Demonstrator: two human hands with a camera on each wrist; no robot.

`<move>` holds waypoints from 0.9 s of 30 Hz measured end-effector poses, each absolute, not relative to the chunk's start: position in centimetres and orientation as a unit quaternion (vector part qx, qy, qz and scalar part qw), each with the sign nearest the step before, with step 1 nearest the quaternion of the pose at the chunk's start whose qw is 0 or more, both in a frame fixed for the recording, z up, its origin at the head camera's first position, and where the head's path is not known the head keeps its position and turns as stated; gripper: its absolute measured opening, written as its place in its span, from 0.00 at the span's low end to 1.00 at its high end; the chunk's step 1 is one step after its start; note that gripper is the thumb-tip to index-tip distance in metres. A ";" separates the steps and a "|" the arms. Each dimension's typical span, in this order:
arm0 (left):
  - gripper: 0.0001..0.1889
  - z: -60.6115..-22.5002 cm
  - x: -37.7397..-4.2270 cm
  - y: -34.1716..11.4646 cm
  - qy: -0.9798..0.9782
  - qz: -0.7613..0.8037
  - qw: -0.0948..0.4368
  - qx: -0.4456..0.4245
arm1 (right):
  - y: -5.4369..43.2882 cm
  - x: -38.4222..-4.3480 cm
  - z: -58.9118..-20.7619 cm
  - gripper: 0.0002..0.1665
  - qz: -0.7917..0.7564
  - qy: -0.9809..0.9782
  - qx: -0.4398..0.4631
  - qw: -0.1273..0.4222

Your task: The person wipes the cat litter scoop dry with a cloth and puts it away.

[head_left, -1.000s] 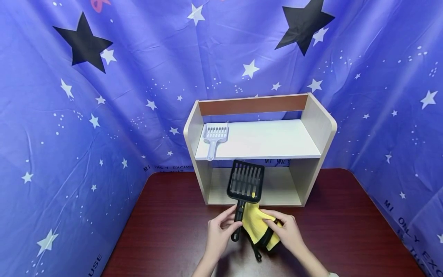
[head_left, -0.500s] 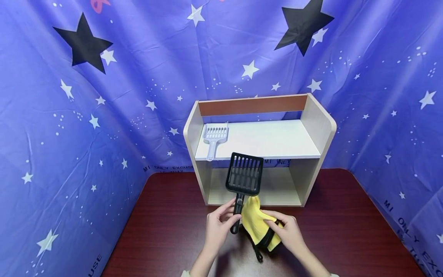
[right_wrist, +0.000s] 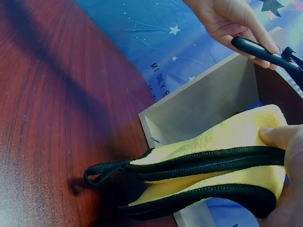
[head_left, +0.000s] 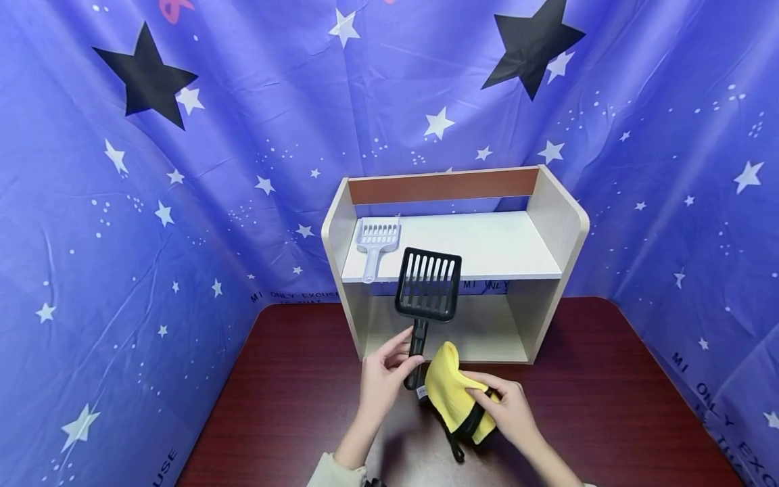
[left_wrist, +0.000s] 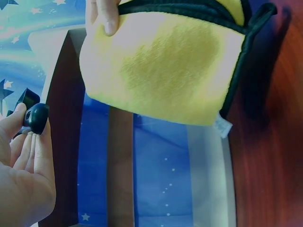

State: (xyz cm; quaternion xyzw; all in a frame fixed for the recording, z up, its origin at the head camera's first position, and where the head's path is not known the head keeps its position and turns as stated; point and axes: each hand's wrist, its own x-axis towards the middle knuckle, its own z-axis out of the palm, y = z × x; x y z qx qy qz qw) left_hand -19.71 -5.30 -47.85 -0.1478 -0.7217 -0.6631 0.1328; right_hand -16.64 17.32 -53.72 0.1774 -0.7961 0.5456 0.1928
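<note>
My left hand [head_left: 379, 382] pinches the handle of a black slotted litter scoop [head_left: 426, 312], thumb on one side and fingers on the other. The scoop's head points up and overlaps the shelf's front edge in the head view. With thumb and fingers my right hand [head_left: 508, 407] holds a folded yellow cloth [head_left: 447, 392] trimmed in black. The cloth's black loop [right_wrist: 102, 173] hangs off one corner, and a small white tag [left_wrist: 222, 126] shows at its edge. In the right wrist view the scoop's handle [right_wrist: 255, 48] stays apart from the cloth.
A two-level wooden shelf [head_left: 562, 223] stands at the back of the dark red table [head_left: 292, 406]. On its white upper board [head_left: 487, 243] lies a pale grey litter scoop [head_left: 372, 260], at the left. A blue star-patterned curtain [head_left: 255, 135] surrounds the table.
My left hand has moved the black scoop upward and away, off the cloth it overlapped earlier. The right hand and the cloth have stayed nearly in place.
</note>
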 end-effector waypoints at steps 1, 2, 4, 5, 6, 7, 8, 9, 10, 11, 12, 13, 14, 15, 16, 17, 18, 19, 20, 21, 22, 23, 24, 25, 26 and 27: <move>0.26 -47.7 -19.9 -5.3 -0.721 -0.665 0.133 -0.145 | 17.4 -16.7 -53.8 0.15 0.547 -0.795 0.178 0.192; 0.26 -47.5 -20.1 -5.3 -0.721 -0.665 0.134 -0.142 | 17.4 -16.7 -53.9 0.14 0.547 -0.795 0.179 0.191; 0.26 -47.1 -20.4 -5.2 -0.720 -0.667 0.134 -0.136 | 17.5 -16.7 -54.0 0.13 0.546 -0.797 0.177 0.189; 0.26 -46.9 -20.6 -5.2 -0.720 -0.668 0.133 -0.133 | 17.6 -16.7 -54.1 0.13 0.545 -0.798 0.174 0.189; 0.26 -46.7 -20.7 -5.1 -0.720 -0.668 0.133 -0.131 | 17.6 -16.7 -54.2 0.13 0.543 -0.800 0.172 0.188; 0.25 -46.5 -20.9 -5.0 -0.721 -0.668 0.133 -0.128 | 17.6 -16.6 -54.2 0.13 0.541 -0.802 0.170 0.186; 0.25 -46.3 -21.1 -4.9 -0.720 -0.669 0.133 -0.127 | 17.6 -16.6 -54.3 0.12 0.540 -0.804 0.168 0.186; 0.25 -46.1 -21.2 -4.8 -0.719 -0.670 0.135 -0.127 | 17.7 -16.6 -54.3 0.12 0.538 -0.805 0.166 0.185; 0.25 -45.8 -21.4 -4.8 -0.718 -0.671 0.135 -0.126 | 17.7 -16.6 -54.5 0.13 0.536 -0.807 0.164 0.187; 0.25 -45.6 -21.5 -4.7 -0.716 -0.673 0.135 -0.125 | 17.6 -16.5 -54.5 0.13 0.534 -0.808 0.164 0.188; 0.25 -45.4 -21.7 -4.6 -0.715 -0.675 0.135 -0.125 | 17.6 -16.5 -54.5 0.13 0.534 -0.808 0.165 0.188; 0.25 -45.2 -21.9 -4.5 -0.713 -0.676 0.136 -0.125 | 17.6 -16.5 -54.6 0.13 0.534 -0.808 0.165 0.189; 0.24 -45.0 -22.1 -4.4 -0.711 -0.678 0.136 -0.127 | 17.7 -16.5 -54.6 0.13 0.534 -0.807 0.166 0.190; 0.24 -44.7 -22.3 -4.3 -0.708 -0.682 0.135 -0.128 | 17.7 -16.5 -54.7 0.13 0.534 -0.806 0.166 0.191; 0.24 -44.5 -22.5 -4.2 -0.703 -0.687 0.131 -0.128 | 17.7 -16.5 -54.7 0.14 0.535 -0.806 0.167 0.192; 0.24 -44.3 -22.7 -4.2 -0.699 -0.691 0.129 -0.128 | 17.7 -16.4 -54.6 0.14 0.537 -0.804 0.169 0.191; 0.23 -44.2 -22.9 -4.1 -0.695 -0.696 0.126 -0.128 | 17.8 -16.4 -54.6 0.14 0.537 -0.804 0.170 0.190; 0.23 -44.0 -23.2 -4.0 -0.690 -0.702 0.122 -0.127 | 17.8 -16.4 -54.6 0.14 0.537 -0.804 0.169 0.190; 0.23 -43.8 -23.4 -3.9 -0.684 -0.709 0.116 -0.126 | 17.9 -16.4 -54.6 0.14 0.539 -0.803 0.169 0.190; 0.23 -43.5 -23.6 -3.9 -0.678 -0.716 0.111 -0.124 | 17.9 -16.4 -54.6 0.15 0.539 -0.803 0.169 0.192; 0.23 -43.3 -23.8 -3.8 -0.672 -0.723 0.106 -0.122 | 17.9 -16.4 -54.6 0.15 0.540 -0.802 0.169 0.193; 0.22 -43.1 -24.0 -3.7 -0.668 -0.727 0.102 -0.120 | 17.9 -16.4 -54.7 0.15 0.539 -0.802 0.168 0.194; 0.22 -42.9 -24.1 -3.6 -0.661 -0.734 0.097 -0.118 | 18.0 -16.4 -54.7 0.16 0.539 -0.802 0.167 0.196; 0.22 -42.6 -24.3 -3.6 -0.655 -0.741 0.092 -0.116 | 18.0 -16.4 -54.7 0.16 0.540 -0.802 0.166 0.197; 0.22 -42.5 -24.4 -3.5 -0.646 -0.750 0.088 -0.113 | 18.0 -16.3 -54.7 0.16 0.540 -0.802 0.166 0.197; 0.21 -42.3 -24.6 -3.4 -0.638 -0.757 0.085 -0.111 | 18.0 -16.3 -54.7 0.16 0.539 -0.802 0.165 0.197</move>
